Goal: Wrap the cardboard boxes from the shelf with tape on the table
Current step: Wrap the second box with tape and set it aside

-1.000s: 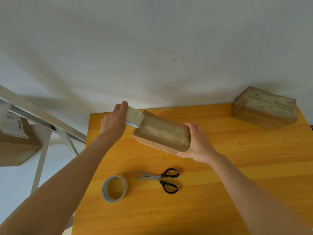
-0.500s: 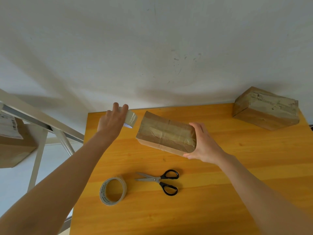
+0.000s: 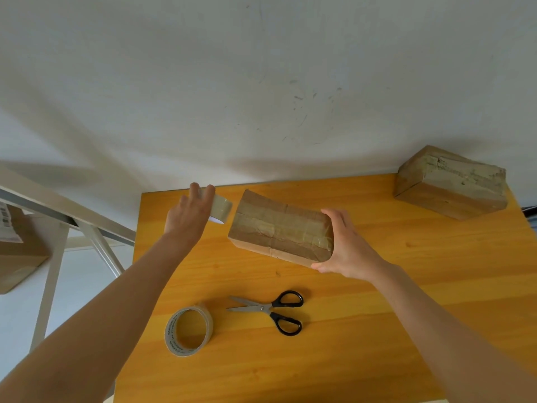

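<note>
The orange wooden table [image 3: 377, 330] carries a taped cardboard box [image 3: 279, 228], its right end gripped by the right hand [image 3: 348, 245]. A second taped box [image 3: 450, 181] sits well to its far right. Just left of it, the left hand [image 3: 186, 216] curls round a tape roll [image 3: 222, 207]. Nearer than it lie a spare tape roll [image 3: 189, 330] and scissors [image 3: 270, 309].

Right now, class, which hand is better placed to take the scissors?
Probably the right hand: it grips the box just beyond the scissors; the left hand holds a tape roll, farther off.
</note>
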Tool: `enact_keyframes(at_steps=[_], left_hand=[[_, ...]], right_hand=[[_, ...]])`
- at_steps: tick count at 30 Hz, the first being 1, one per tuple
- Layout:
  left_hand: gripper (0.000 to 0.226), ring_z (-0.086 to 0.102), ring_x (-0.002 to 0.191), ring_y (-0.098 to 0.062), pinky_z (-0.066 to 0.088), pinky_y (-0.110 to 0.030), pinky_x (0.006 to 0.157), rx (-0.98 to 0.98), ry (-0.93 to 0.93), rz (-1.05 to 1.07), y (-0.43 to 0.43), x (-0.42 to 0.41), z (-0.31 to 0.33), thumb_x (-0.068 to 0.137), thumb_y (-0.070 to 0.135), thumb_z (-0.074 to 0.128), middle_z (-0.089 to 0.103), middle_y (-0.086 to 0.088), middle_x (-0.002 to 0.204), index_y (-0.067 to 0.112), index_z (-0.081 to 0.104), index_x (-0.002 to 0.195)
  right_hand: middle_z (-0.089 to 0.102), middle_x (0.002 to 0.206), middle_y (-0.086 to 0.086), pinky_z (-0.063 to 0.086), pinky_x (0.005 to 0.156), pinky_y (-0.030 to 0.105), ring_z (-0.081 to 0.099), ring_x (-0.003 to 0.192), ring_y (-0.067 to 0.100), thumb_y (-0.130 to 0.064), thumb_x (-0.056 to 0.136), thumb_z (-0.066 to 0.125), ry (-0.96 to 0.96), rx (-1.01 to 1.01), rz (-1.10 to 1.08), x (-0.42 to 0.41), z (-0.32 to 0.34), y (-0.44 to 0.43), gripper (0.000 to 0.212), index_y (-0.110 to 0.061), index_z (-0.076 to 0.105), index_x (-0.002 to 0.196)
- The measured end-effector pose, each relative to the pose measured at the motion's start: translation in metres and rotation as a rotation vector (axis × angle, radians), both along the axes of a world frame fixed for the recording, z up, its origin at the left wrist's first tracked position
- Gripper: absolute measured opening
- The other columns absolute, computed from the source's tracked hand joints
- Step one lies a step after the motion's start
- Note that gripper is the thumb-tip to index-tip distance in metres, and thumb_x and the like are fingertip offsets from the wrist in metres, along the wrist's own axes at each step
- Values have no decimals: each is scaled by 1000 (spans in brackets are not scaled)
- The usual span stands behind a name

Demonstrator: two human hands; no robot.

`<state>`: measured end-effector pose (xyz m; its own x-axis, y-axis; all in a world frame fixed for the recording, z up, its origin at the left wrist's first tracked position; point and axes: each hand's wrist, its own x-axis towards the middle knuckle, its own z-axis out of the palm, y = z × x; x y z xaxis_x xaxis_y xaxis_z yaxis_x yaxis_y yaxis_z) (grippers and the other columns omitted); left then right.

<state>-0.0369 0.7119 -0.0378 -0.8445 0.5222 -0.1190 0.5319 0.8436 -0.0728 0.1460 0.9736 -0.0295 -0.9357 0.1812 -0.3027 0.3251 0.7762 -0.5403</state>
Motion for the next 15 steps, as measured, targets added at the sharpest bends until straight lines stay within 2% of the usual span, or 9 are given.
enact_keyframes(at_steps=[2,4,6,8,9,11,15], left_hand=[[56,61,80,-31,39,-29,50,24,-25,8,1,0,-2,79,-6,63,41,-17,117,7,34,124],[56,60,80,-33,38,-30,52,63,-69,23,0,0,-5,79,-9,60,40,-17,121,7,34,126],[55,60,77,-36,38,-33,52,111,-120,45,-1,0,-6,79,-12,56,39,-18,124,8,35,126],[54,59,76,-38,36,-34,51,149,-160,65,-4,1,-8,79,-12,54,38,-17,126,9,36,125],[54,58,77,-38,36,-34,52,162,-173,72,-5,1,-7,79,-11,54,38,-17,126,10,36,126],[57,58,80,-38,35,-33,52,186,-186,76,-6,2,-6,80,-10,55,38,-17,128,12,36,128],[73,58,92,-37,32,-32,53,202,-203,62,-11,2,-6,80,-11,53,34,-13,140,22,31,141]], right_hand=[[17,136,-14,46,97,29,38,122,14,-39,59,89,-12,-3,3,1,2,-1,114,-25,15,144],[12,141,-13,42,104,35,33,131,19,-41,59,89,-32,-1,10,1,3,-2,118,-24,10,146],[-4,153,-9,21,117,41,8,145,26,-49,58,86,-60,61,29,-2,6,-5,129,-21,-1,150],[-22,155,-4,-2,115,40,-16,145,22,-61,57,81,-61,143,52,-8,13,-13,139,-17,-13,150],[-25,155,-3,-6,113,39,-19,144,21,-65,56,78,-46,177,69,-13,17,-20,142,-16,-16,150],[-24,155,-1,-5,115,42,-17,144,22,-71,56,73,-8,215,106,-28,24,-37,141,-15,-16,150],[-20,157,6,-8,114,41,-14,145,27,-67,61,73,6,228,220,-72,28,-79,138,-13,-19,149]])
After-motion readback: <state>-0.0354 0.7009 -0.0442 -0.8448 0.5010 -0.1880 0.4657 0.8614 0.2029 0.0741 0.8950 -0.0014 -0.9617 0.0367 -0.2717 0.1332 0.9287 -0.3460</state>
